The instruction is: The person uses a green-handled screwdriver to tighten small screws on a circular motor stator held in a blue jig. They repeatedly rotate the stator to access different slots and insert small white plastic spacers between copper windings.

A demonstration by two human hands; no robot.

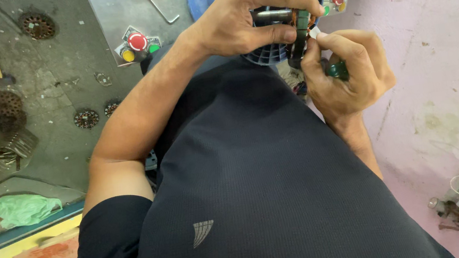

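A dark ring-shaped motor core [302, 26] with a metal shaft sits at upper centre of the frame, before a blue ribbed housing [267, 55]; the left hand [252, 15] is curled tight around it; the right hand [347, 73], just below right, is closed on a green-handled tool [337, 70], fingertips touching the core; red, yellow and green buttons [137, 45] lie upper left on a grey panel [111, 14].

Left hand [252, 12] is curling, fingers bent, thumb pinching, at the upper centre of the frame, bare forearm stretching down-left, while right hand [347, 70] is closing in a fist just below-right of it.
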